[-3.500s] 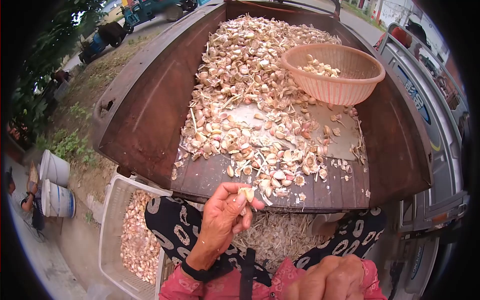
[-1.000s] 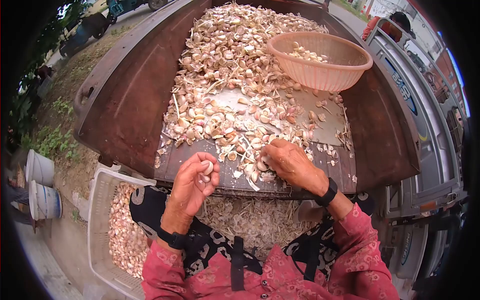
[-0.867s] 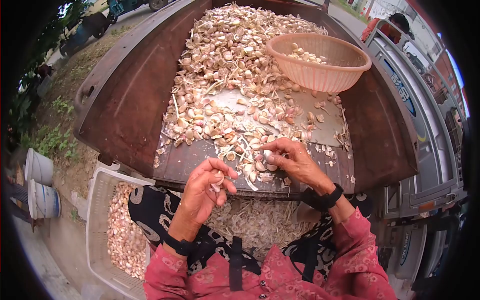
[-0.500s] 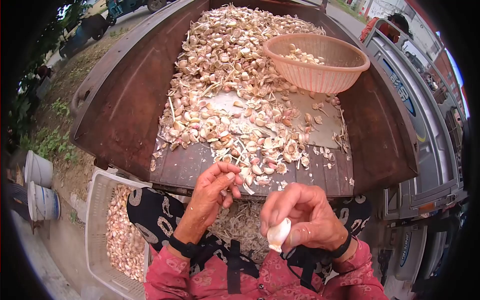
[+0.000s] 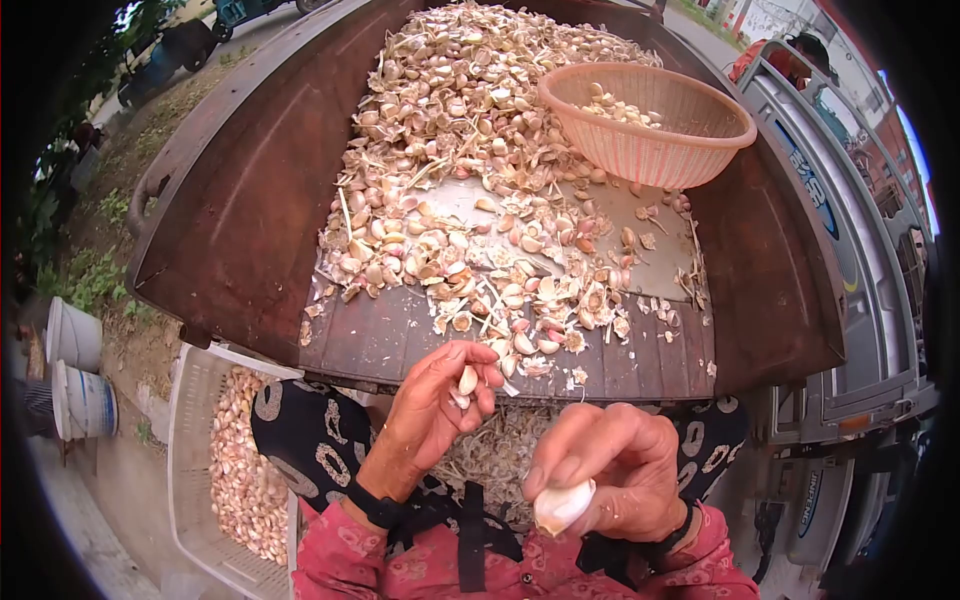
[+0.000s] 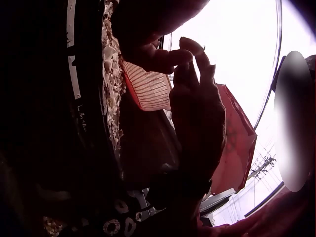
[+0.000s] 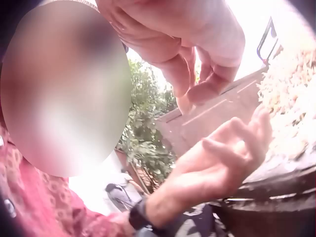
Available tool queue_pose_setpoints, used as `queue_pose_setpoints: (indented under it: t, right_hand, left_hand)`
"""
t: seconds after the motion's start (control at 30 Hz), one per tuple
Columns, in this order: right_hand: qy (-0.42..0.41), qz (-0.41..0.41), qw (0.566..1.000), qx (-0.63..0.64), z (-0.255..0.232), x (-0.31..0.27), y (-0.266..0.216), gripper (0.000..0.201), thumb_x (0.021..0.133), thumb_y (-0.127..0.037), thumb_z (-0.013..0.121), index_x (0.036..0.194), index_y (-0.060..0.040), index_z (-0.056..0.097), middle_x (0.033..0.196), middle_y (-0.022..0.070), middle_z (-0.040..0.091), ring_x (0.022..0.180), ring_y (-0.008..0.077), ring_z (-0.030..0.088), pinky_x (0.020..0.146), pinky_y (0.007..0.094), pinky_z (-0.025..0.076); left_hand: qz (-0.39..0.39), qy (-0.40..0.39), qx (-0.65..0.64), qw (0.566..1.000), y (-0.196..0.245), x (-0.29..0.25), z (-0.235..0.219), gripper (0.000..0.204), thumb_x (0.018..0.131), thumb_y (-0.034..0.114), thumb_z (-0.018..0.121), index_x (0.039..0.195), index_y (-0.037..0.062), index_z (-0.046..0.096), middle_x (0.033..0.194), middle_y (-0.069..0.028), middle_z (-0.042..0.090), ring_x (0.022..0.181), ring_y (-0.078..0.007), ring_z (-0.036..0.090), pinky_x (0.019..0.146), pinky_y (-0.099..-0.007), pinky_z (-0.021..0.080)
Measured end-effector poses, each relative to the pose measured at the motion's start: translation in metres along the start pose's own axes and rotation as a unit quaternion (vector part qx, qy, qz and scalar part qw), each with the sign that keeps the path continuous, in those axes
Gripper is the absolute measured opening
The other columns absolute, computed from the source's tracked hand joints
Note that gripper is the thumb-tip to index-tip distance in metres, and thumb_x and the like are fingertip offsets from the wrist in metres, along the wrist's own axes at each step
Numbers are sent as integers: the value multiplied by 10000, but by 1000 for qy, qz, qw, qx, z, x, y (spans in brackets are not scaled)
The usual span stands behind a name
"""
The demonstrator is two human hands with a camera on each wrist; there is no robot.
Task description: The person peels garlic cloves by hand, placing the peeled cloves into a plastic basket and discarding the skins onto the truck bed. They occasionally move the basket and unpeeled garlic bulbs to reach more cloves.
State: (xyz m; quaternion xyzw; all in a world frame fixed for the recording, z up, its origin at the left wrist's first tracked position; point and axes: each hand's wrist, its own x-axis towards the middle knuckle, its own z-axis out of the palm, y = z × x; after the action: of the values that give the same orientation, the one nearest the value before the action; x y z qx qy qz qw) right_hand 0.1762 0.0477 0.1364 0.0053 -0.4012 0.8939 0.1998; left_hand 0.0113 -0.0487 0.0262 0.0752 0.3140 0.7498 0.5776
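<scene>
In the head view, a white garlic clove is pinched between the thumb and the fingers of the right hand, which is raised in front of the red flowered shirt. By the left hand, a small garlic clove is held at the curled fingers, near the front edge of the rusty cart bed. Neither hand is released. In the left wrist view the fingers are seen mostly as dark shapes, so their contact cannot be told there. On the cart bed a large heap of garlic cloves with dry skins and stalks is spread, and some loose cloves are scattered toward the near edge. Against the right side of the heap an orange ribbed plastic basket is placed, with pale cloves inside. Beside the left knee, many cloves are contained in a white slatted crate. At the right, on a lower panel of a grey vehicle, the word "JINPENG" can be read, written sideways; higher on it, a blue oval emblem is seen, whose white characters cannot be read with certainty. Blue print on the lower white bucket is too small to be read.
</scene>
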Motion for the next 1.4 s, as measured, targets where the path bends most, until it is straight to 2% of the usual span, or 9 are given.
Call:
queue_pose_setpoints:
  t: [0.07,0.33,0.53,0.7,0.77,0.83,0.93,1.07,1.4]
  right_hand:
    - [-96,-75,849,-514,-47,26,10,436,821,4,752,1238,-7,623,1124,151,659,962,207,665,743,295,547]
    - [-71,-26,580,-811,-124,61,32,183,862,-112,681,1016,-18,649,869,133,619,796,321,617,703,418,502]
    - [-118,-42,526,-841,-124,60,27,210,850,-120,667,1028,-10,650,877,133,621,802,297,600,705,390,498]
    - [-18,50,755,-654,-115,45,8,240,856,-109,674,1077,-19,650,883,82,648,852,203,653,731,303,539]
    - [36,147,940,-305,-99,31,1,188,940,-83,632,1112,-7,641,966,71,657,964,158,661,766,276,560]
    - [-40,146,977,-150,-69,10,-18,178,949,-29,619,1114,39,623,1047,147,667,1016,214,666,802,301,577]
    - [-218,-18,970,-104,-18,-9,-37,121,891,11,666,995,71,678,964,211,678,921,265,675,755,335,553]
    - [-217,-53,971,-81,-9,-12,-36,125,894,-1,670,994,74,679,960,214,679,896,271,675,739,338,551]
    - [-206,-144,968,-18,7,-20,-28,150,905,-40,685,989,85,680,947,222,683,812,289,673,686,351,545]
  left_hand:
    - [-31,1,-78,996,-2,4,10,377,1061,325,398,1127,0,577,1034,-163,637,849,-166,650,512,-214,509]
    - [6,101,-8,995,-2,1,-7,234,1010,254,565,980,30,627,837,-77,657,658,-118,628,442,-183,453]
    - [54,116,227,965,1,1,-9,181,976,205,633,1005,27,648,787,-15,648,630,-76,597,472,-202,436]
    - [227,84,605,759,3,19,8,148,909,124,678,971,-4,635,779,-67,650,671,-184,643,595,-358,478]
    - [297,25,725,621,-1,30,1,154,884,89,672,1000,-2,627,831,-142,648,731,-296,665,625,-402,490]
    - [263,16,740,619,0,33,4,187,879,77,660,1048,14,611,918,-192,645,802,-378,650,666,-442,501]
    - [234,3,802,549,0,37,5,265,874,94,665,1112,19,577,980,-199,637,868,-410,632,718,-473,509]
    - [185,19,828,530,0,39,9,257,876,95,660,1109,19,579,973,-196,627,872,-419,619,727,-468,501]
    - [231,19,667,708,7,32,-6,242,888,125,679,1073,9,575,932,-99,609,764,-245,588,676,-360,473]
